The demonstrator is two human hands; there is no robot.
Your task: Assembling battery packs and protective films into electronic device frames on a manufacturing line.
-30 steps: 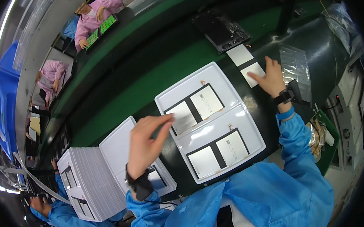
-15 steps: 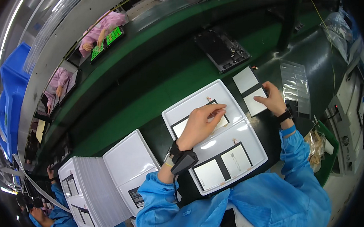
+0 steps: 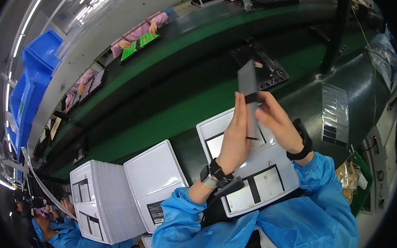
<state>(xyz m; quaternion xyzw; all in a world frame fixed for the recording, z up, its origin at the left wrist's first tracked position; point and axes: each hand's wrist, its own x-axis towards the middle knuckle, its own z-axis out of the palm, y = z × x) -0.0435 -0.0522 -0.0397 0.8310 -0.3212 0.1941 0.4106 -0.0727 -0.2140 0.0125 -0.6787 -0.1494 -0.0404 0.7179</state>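
Observation:
A flat two-cell battery pack (image 3: 247,79), grey-white with a black strip across its middle, is raised above the white tray and tilted nearly edge-on. My right hand (image 3: 279,125) grips its right side near the black strip. My left hand (image 3: 236,142) has its straight fingers pressed against the left side. Motion blurs the pack's lower half. Below the hands, the white plastic tray (image 3: 206,124) has two compartments. Another battery pack (image 3: 268,183) lies in the near one. A pack in the far one is partly hidden by my hands.
A dark device chassis (image 3: 271,69) lies on the green belt (image 3: 163,94) beyond the tray. Left stand a row of stacked white trays (image 3: 114,205) and a separate white tray (image 3: 152,162). A clear plastic blister sheet (image 3: 335,113) lies right. People in pink work across the belt.
My right hand has lifted the battery pack from the table right of the tray and brought it left, tilting it. My left hand has left the far compartment and met the pack.

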